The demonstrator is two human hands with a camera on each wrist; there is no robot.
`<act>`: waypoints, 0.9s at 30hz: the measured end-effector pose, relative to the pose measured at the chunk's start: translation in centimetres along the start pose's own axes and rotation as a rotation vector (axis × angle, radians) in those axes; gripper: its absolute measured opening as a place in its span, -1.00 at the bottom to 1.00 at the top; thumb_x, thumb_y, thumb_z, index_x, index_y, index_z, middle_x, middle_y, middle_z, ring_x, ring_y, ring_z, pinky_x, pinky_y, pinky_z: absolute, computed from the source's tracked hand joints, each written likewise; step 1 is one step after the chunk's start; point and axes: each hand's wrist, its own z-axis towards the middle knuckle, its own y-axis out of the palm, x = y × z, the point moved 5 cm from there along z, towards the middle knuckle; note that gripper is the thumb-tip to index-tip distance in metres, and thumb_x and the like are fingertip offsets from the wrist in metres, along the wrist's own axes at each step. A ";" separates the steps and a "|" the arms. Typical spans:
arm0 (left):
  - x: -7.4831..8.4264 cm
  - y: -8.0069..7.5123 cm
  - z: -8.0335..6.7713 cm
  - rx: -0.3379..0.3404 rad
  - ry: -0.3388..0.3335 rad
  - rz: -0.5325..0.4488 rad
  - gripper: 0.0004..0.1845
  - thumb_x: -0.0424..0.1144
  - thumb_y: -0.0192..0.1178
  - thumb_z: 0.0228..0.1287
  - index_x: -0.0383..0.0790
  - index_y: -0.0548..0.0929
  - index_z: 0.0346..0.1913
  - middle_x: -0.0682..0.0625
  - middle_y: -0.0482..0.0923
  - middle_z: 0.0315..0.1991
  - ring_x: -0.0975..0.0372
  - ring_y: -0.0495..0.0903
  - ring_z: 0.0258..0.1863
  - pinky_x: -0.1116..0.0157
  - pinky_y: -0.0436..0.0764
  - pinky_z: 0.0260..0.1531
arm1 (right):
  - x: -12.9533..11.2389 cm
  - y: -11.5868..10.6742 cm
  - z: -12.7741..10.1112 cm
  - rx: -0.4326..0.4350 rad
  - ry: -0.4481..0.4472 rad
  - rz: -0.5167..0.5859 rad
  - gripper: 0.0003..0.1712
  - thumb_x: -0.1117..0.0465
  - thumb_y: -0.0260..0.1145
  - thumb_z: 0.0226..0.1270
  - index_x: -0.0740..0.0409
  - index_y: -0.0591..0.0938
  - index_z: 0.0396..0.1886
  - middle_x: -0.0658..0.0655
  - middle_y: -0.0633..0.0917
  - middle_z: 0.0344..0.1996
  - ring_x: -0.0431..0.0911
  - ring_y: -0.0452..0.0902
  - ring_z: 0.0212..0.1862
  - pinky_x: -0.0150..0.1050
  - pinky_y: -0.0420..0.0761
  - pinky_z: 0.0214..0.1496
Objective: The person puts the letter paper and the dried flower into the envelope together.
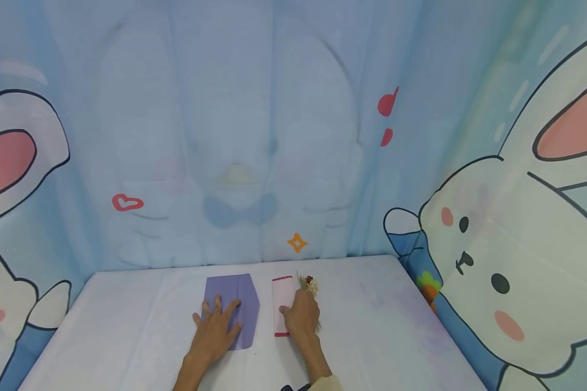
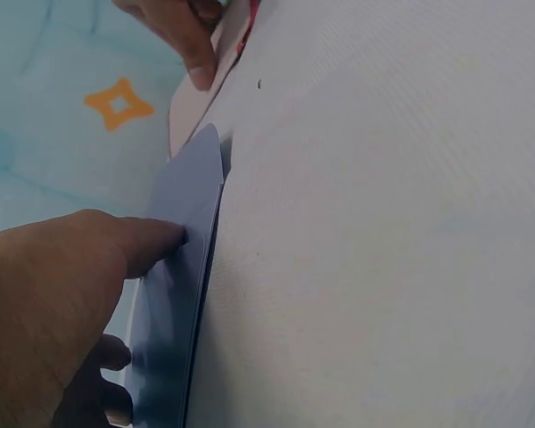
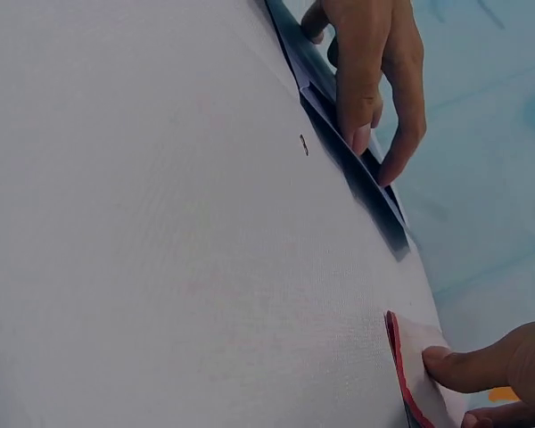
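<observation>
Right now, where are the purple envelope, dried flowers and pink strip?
Purple envelope (image 1: 247, 316): head view, right side.
Dried flowers (image 1: 309, 282): head view, flower heads.
Pink strip (image 1: 282, 297): head view, upper half.

A white surface (image 1: 381, 336), faintly purplish toward its right edge, narrows to its far edge. Behind that edge hangs a light-blue cloth (image 1: 235, 108) with soft vertical folds. Past the right edge it shows a large white cartoon rabbit (image 1: 479, 239) dressed in blue; past the left edge, a pink-lined rabbit ear (image 1: 5, 163). Above the far edge are a red heart outline (image 1: 127, 209) and an orange four-pointed star (image 1: 297, 235). The light is soft.
</observation>
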 end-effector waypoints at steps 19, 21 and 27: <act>0.0 -0.3 0.3 0.016 0.010 0.002 -0.42 -0.09 0.33 0.49 -0.08 0.57 0.51 -0.57 0.36 0.52 -0.69 0.27 0.46 -0.69 0.28 0.24 | 0.9 -0.5 0.9 0.024 0.197 0.233 -0.91 0.36 0.53 0.37 0.33 0.79 -0.29 0.26 0.78 -0.39 0.02 0.68 -0.34 -0.06 0.73 -0.23; 0.1 -0.4 0.3 0.019 0.008 0.002 -0.43 -0.09 0.32 0.49 -0.07 0.58 0.50 -0.56 0.36 0.52 -0.68 0.28 0.46 -0.68 0.28 0.25 | 1.0 -0.6 1.0 0.019 0.224 0.299 -0.91 0.36 0.52 0.37 0.34 0.80 -0.28 0.26 0.78 -0.38 0.02 0.68 -0.33 -0.11 0.70 -0.26; 0.0 -0.3 0.2 0.016 -0.008 0.003 -0.43 -0.08 0.32 0.50 -0.07 0.58 0.50 -0.56 0.36 0.53 -0.68 0.27 0.47 -0.68 0.28 0.26 | 1.3 -0.6 0.9 -0.036 0.264 0.415 -0.86 0.31 0.49 0.39 0.34 0.83 -0.21 0.25 0.80 -0.33 0.00 0.67 -0.29 -0.25 0.59 -0.31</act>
